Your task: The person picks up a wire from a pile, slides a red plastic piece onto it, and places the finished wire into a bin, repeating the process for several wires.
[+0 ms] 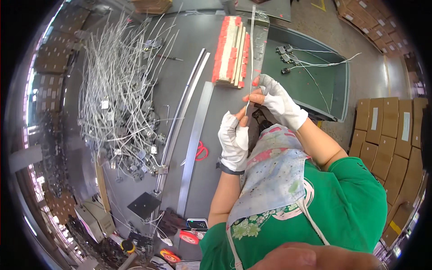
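A long, thin white strip, perhaps a cable (252, 54), runs from my fingers toward the far edge of the table. My right hand (280, 103), in a white glove with bare fingertips, pinches it between thumb and fingers. Just below and to the left, my left hand (234, 141), gloved the same way, has its fingertips closed on the strip's near end. A stack of wooden strips with red tape (227, 54) lies beside the strip, on its left. What sits below my hands, near the apron, is dark and partly hidden.
Many white cables with grey connectors (130, 135) are heaped on the left. Between them and me lie a metal rail (180, 110), a flat metal bar (196, 139) and red scissors (201, 151). A green bin (347, 85) holding several cabled parts stands right; cartons (380, 121) are beyond.
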`<state>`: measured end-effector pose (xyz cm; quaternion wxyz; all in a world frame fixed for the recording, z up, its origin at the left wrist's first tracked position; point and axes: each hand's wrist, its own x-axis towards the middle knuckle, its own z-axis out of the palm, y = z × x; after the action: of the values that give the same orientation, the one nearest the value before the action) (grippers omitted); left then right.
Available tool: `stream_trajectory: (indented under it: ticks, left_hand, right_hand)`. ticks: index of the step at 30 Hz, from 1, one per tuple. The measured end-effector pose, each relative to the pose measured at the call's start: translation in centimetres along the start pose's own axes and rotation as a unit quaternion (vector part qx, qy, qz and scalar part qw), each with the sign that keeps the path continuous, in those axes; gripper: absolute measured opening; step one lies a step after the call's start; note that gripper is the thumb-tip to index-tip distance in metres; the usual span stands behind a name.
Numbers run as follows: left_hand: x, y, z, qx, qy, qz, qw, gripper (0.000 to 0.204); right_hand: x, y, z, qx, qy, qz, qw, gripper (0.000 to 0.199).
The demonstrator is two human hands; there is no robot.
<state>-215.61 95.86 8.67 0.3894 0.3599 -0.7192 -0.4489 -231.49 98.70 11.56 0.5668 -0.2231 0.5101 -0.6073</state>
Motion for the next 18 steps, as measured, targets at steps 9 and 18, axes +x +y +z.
stream_trajectory:
  ticks: [9, 18]
  left_hand:
    - [-1.1, -0.1, -3.9, 0.110, 0.063, 0.156, 0.980, 0.026]
    - [0.2, 0.7, -3.8, 0.137, 0.016, 0.214, 0.967, 0.021]
  right_hand:
    - [-1.9, 2.6, 3.9, 0.080, -0.077, -0.164, 0.980, 0.031]
    - [-3.3, 2.3, 4.7, -0.090, 0.017, -0.308, 0.947, 0.033]
